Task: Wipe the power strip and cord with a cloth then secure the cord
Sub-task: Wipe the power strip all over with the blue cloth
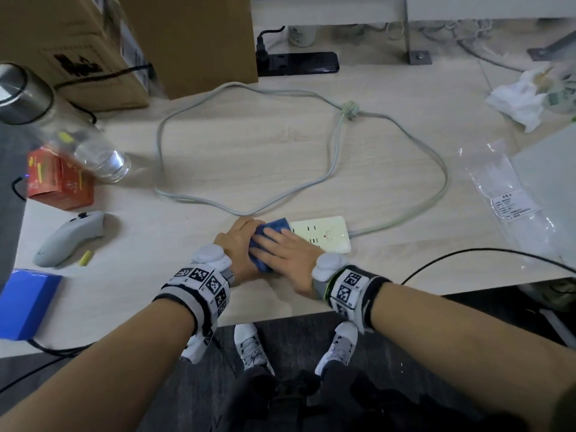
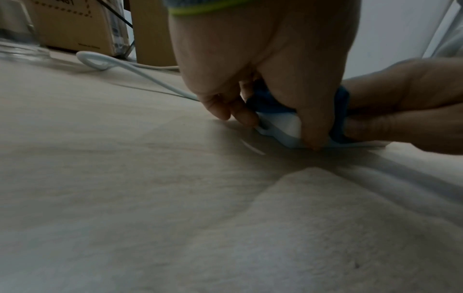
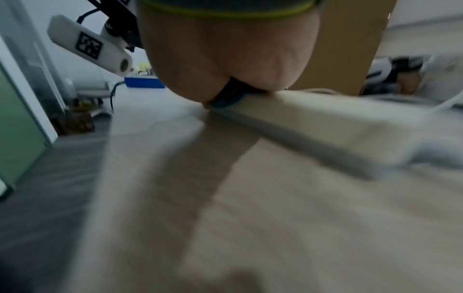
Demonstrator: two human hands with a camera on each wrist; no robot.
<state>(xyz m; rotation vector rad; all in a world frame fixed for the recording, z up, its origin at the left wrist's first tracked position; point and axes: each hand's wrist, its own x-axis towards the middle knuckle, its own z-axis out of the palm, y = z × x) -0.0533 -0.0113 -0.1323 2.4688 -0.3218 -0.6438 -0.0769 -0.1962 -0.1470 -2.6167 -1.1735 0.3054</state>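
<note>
A white power strip point(image 1: 325, 233) lies near the table's front edge. Its grey cord point(image 1: 335, 151) runs in wide loops across the table, bound at one spot by a tie point(image 1: 350, 109). My left hand point(image 1: 238, 241) grips the strip's left end, with fingers point(image 2: 231, 112) and thumb curled round the white casing point(image 2: 283, 126). My right hand point(image 1: 285, 247) lies flat, fingers straight, pressing a blue cloth point(image 1: 276, 227) onto the strip's top. In the right wrist view the cloth point(image 3: 230, 97) shows under my palm on the strip point(image 3: 313, 115).
Cardboard boxes point(image 1: 187, 42) and a black power strip point(image 1: 299, 62) stand at the back. To the left are a glass bottle point(image 1: 78, 141), a red box point(image 1: 59, 182), a grey controller point(image 1: 68, 238) and a blue box point(image 1: 25, 304). A plastic bag point(image 1: 511, 207) lies right.
</note>
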